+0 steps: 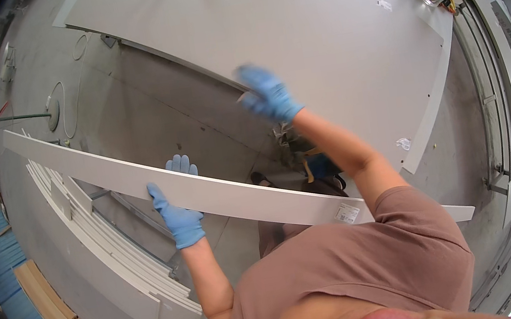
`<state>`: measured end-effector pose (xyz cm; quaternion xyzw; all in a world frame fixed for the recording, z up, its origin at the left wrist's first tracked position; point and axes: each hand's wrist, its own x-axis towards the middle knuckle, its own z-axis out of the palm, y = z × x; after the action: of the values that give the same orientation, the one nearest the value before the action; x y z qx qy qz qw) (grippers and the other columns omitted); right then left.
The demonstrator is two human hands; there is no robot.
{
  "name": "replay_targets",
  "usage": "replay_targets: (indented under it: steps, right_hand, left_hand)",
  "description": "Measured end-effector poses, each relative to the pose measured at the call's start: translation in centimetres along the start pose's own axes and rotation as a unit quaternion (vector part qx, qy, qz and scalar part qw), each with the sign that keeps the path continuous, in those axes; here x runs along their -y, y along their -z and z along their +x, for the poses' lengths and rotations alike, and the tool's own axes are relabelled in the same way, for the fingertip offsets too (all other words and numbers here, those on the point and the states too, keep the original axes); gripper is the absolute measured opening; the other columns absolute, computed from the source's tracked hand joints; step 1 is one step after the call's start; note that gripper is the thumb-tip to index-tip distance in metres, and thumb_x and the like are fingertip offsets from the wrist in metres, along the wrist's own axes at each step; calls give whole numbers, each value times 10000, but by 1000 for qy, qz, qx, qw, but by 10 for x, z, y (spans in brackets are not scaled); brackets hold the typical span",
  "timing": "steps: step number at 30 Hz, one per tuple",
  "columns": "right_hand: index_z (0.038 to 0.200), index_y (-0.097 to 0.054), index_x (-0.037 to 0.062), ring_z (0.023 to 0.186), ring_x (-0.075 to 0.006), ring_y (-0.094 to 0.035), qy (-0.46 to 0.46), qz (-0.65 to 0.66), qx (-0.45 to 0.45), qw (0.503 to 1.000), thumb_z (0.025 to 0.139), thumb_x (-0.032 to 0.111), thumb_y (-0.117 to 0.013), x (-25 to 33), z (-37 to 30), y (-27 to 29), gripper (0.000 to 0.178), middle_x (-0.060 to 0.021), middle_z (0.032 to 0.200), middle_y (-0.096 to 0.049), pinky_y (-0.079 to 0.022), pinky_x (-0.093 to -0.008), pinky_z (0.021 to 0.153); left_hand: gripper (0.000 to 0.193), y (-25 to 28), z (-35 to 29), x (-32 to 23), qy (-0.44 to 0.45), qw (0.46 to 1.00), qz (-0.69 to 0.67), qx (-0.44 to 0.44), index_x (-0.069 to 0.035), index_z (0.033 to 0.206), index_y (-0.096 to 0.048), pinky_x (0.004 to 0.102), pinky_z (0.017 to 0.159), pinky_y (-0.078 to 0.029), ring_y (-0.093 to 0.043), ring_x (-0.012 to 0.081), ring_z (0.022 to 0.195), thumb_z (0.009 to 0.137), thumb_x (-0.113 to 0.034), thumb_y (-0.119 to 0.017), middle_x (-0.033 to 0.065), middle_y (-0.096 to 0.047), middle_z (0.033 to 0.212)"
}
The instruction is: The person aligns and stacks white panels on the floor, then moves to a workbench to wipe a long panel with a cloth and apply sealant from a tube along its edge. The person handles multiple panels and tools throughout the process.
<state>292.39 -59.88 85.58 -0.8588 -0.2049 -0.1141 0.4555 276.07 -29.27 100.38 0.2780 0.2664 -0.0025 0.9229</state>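
Long white board (248, 198) is held slantwise in front of the brown shirt (353, 271), gripped between thumb and fingers of the blue-gloved left hand (180, 221). The blurred right hand (269, 95) is held open, fingers parted, near the large pale panel's (328, 28) edge. White strips (126, 263) are stacked at left.

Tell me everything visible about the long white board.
The long white board is narrow, flat and smooth-looking, perhaps coated, with a label towards its right end. It slants down rightward across the picture, in the grip of the gloved left hand: thumb over its face, fingertips past its far edge. The right arm partly hides it.
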Motion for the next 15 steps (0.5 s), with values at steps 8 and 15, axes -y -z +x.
replay_targets:
  steps: [8, 15]
  right_hand:
    - [1463, -568, 17, 1489, -397, -428, -415, -504, -210, 728, 966, 613, -586, -138, -50, 164, 777, -255, 1553, -511, -297, -490, 1252]
    - [1536, -476, 28, 1585, -371, -254, -481, -504, -219, 683, 966, 728, -475, -170, 67, 100, 902, -221, 1677, -346, -160, -560, 1282]
  left_hand:
    - [879, 7, 87, -114, 8, 998, 46, 50, -3, 1601, -311, 536, 1258, -342, -409, 385, 1495, 1037, -651, -492, 202, -421, 1614]
    - [897, -25, 234, -181, 41, 994, 66, 74, 9, 1607, -297, 538, 1276, -314, -375, 399, 1518, 1032, -648, -503, 203, -365, 1655]
